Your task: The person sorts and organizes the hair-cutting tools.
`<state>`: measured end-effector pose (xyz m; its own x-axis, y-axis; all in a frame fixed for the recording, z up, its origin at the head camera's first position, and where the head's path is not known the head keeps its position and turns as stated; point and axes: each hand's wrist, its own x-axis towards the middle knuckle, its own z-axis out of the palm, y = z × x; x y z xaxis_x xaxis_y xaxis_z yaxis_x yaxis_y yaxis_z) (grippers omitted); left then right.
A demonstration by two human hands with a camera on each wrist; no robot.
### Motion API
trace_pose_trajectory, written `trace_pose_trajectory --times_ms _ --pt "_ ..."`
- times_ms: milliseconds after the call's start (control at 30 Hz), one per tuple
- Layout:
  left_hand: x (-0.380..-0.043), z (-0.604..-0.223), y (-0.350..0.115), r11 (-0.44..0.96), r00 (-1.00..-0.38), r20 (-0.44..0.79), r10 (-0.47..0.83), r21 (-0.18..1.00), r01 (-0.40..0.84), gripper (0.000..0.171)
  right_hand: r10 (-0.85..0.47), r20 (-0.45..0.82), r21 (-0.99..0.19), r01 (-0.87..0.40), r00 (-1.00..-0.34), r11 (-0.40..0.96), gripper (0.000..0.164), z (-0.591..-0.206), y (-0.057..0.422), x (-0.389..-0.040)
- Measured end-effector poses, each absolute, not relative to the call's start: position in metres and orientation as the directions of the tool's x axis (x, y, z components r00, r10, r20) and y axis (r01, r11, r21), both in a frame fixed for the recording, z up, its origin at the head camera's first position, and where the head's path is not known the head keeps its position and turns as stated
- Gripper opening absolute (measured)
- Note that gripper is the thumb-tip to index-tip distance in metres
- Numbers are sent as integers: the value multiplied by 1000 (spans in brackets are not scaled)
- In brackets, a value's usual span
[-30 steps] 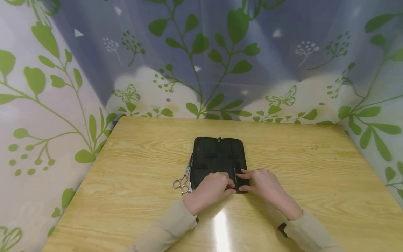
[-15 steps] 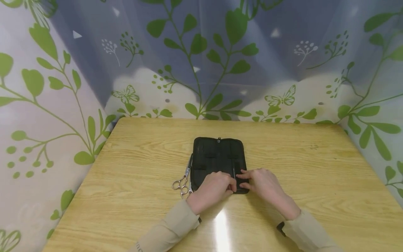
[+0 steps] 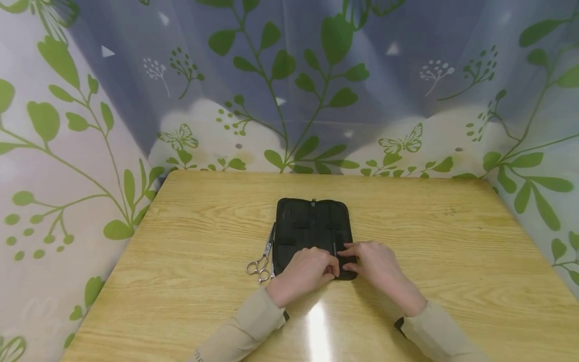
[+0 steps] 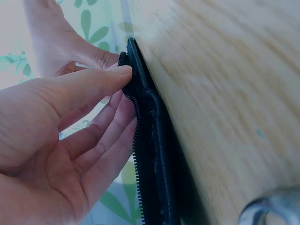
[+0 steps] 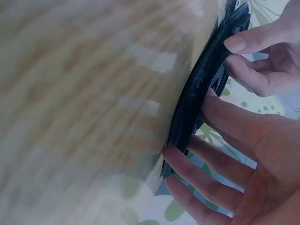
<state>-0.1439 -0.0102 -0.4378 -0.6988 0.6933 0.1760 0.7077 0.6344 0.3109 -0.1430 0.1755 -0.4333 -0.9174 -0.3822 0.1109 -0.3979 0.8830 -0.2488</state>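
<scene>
A black zip case lies unfolded on the table, with straps across its lining and a slim shiny strip on its right half. My left hand is at the front edge, where its thumb and curled index finger pinch the zipped rim. My right hand rests at the front right corner, fingers reaching over the lining, thumb close to the rim. In the right wrist view its long fingers lie along the case. What lies beneath the left fingertips is hidden.
Silver scissors lie against the case's left side, finger rings toward the front. The wood-grain table ends at a leaf-patterned cloth behind and at both sides.
The left index finger has curled in closer to the thumb at the front edge. The right thumb has drawn slightly back. Case and scissors stay in place; the head view shifts slightly.
</scene>
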Motion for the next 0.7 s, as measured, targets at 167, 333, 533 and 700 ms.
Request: trace_pose_trajectory --times_ms 167,333,533,700 --pt "-143 -437 -11 633 -702 169 692 325 702 5 -373 129 -255 -395 -919 883 29 -435 176 -141" --pt "-142 -436 -12 640 -717 172 675 346 686 12 -402 153 -239 -428 -903 872 29 -437 178 -140" --pt "-142 -437 -13 656 -734 187 653 345 672 13 -442 97 -270 -451 -892 851 31 -434 183 -138" --pt "-143 -437 -14 662 -740 175 650 349 664 8 -442 22 -306 -427 -897 851 38 -430 187 -136"
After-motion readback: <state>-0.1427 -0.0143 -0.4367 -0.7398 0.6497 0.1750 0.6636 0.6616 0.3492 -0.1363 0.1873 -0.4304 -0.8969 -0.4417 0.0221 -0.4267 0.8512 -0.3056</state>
